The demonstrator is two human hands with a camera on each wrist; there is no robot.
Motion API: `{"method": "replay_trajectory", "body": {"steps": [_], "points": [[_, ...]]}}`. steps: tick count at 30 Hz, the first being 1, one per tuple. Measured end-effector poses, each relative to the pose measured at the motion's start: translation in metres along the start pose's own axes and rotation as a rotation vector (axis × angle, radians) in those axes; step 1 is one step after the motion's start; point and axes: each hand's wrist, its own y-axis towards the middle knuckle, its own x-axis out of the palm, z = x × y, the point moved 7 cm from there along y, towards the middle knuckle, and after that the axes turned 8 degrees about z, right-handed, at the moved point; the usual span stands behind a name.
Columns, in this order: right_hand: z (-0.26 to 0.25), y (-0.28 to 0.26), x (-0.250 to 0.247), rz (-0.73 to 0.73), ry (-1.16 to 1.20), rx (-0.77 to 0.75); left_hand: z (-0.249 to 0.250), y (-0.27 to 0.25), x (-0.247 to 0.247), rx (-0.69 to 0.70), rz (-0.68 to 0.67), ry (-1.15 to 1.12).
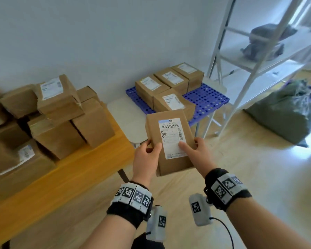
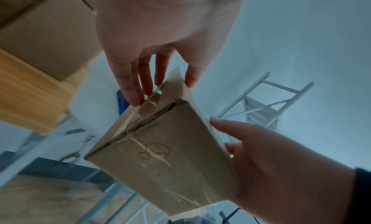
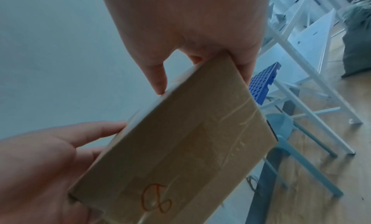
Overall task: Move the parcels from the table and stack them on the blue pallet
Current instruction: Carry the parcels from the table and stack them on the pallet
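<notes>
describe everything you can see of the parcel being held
The held parcel is a flat brown cardboard box with a white barcode label on top, taped seams and a red scrawl underneath. It hangs in mid-air, between the table and the blue pallet, gripped at its near end by the left hand and right hand.

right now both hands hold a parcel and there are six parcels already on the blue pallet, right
Not six. The head view shows four parcels on the blue pallet. The rest stands: the left hand and right hand both hold a parcel.
</notes>
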Motion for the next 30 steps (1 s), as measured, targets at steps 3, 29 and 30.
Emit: {"method": "replay_trajectory", "body": {"steps": [3,29,30], "points": [[-0.008,0.036,-0.039,0.075,0.017,-0.016,0.038,0.019,0.042,0.066,-0.04,-0.026],[-0.05,0.371,-0.13,0.067,-0.09,-0.059,0.15,0.235,0.271,0.085,-0.141,0.22],[-0.048,0.383,-0.124,0.026,-0.111,-0.063,0.147,0.24,0.272,0.08,-0.111,0.25]]}}
